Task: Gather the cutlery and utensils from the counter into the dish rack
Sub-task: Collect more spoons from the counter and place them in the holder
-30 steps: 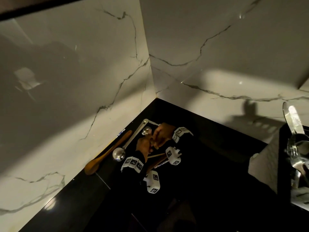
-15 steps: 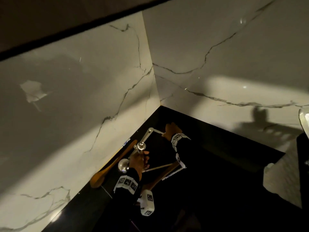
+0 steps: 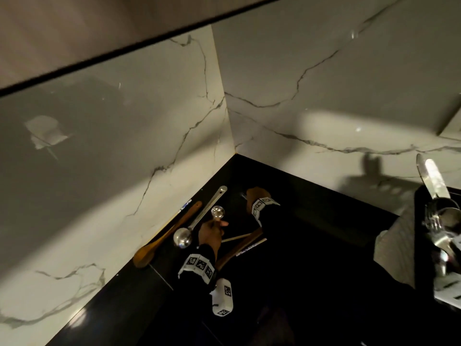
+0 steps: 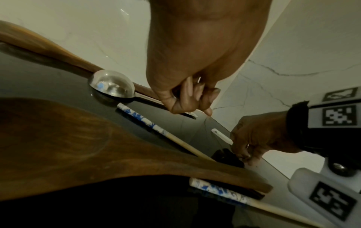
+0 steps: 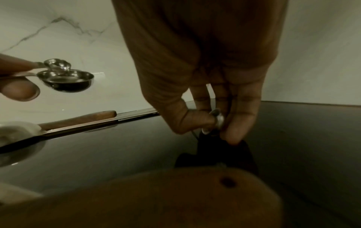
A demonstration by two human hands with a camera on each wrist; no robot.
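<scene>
My left hand (image 3: 216, 224) holds two small steel measuring spoons (image 3: 217, 212) by their handles, lifted just above the black counter (image 3: 311, 245). In the right wrist view these measuring spoons (image 5: 66, 78) hang nested at the left. My right hand (image 3: 250, 196) is further back near the corner, and it (image 5: 215, 123) pinches a small metal spoon (image 5: 217, 117) that touches the counter. A long steel scoop (image 3: 183, 237), a wooden spoon (image 3: 152, 248), a wooden spatula (image 3: 237, 248) and two blue-patterned chopsticks (image 4: 140, 118) lie on the counter.
The dish rack (image 3: 424, 245) stands at the far right with a knife (image 3: 432, 178) and several steel utensils in it. Marble walls (image 3: 124, 146) close the corner to the left and behind. A wide stretch of dark counter lies between my hands and the rack.
My hands have come apart: the right one moved back toward the corner, and the left one lifted the measuring spoons a little. The view swung, bringing the rack back in.
</scene>
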